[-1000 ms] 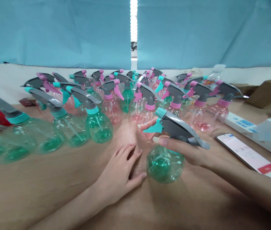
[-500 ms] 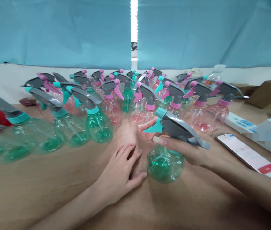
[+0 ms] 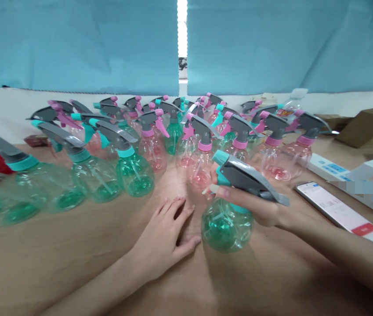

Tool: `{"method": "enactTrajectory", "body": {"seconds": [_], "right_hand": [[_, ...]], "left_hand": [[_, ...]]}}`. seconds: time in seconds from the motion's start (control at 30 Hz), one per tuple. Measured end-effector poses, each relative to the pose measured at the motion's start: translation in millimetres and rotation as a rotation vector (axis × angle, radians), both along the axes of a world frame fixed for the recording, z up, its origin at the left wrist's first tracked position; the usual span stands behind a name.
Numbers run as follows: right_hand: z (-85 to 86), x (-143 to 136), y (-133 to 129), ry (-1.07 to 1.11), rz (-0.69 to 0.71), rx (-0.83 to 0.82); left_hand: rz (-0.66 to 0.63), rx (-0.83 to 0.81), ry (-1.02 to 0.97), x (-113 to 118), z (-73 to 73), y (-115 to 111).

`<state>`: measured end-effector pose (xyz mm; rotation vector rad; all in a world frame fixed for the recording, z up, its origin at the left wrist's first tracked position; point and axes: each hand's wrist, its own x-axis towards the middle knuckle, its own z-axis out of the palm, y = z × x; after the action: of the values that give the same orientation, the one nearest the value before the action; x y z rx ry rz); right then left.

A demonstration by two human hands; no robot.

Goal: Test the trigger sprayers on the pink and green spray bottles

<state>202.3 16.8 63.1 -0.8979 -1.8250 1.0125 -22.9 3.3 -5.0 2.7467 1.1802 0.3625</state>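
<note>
My right hand (image 3: 248, 201) is wrapped around the neck of a green spray bottle (image 3: 227, 230), fingers at its teal trigger. The bottle's grey head tilts, nozzle up to the left. Whether its base touches the table cannot be made out. My left hand (image 3: 168, 232) lies flat on the wooden table (image 3: 114, 263), fingers spread, thumb tip close to the bottle's left side. Just behind the held bottle stands a pink spray bottle (image 3: 201, 169). Another green spray bottle (image 3: 135, 175) stands behind and left of my left hand.
Many more green and pink spray bottles crowd the back and left of the table. A phone (image 3: 338, 208) lies to the right, beside a white power strip (image 3: 331, 166). A cardboard box (image 3: 364, 125) and a clear bottle (image 3: 295, 103) are behind. Blue curtains (image 3: 74, 44) hang at the back.
My right fingers have pulled in the teal trigger, which stuck out to the left before. The left hand has stayed in place. The view has shifted slightly.
</note>
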Motion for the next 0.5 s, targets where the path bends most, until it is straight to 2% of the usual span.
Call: {"method": "enactTrajectory", "body": {"seconds": [0.27,0.4,0.5], "right_hand": [[7.7,-2.7,-2.4,0.015,0.085,0.047],[8.3,-8.7,-5.5,0.096,0.037,0.014],[8.2,-10.3,-6.9,0.067,0.014,0.015]], "left_hand": [[-0.005,-0.012,-0.006,0.5,0.0,0.4],[-0.005,-0.01,-0.006,0.7,0.5,0.7],[-0.012,-0.015,-0.011,1.1,1.5,0.7]]}}
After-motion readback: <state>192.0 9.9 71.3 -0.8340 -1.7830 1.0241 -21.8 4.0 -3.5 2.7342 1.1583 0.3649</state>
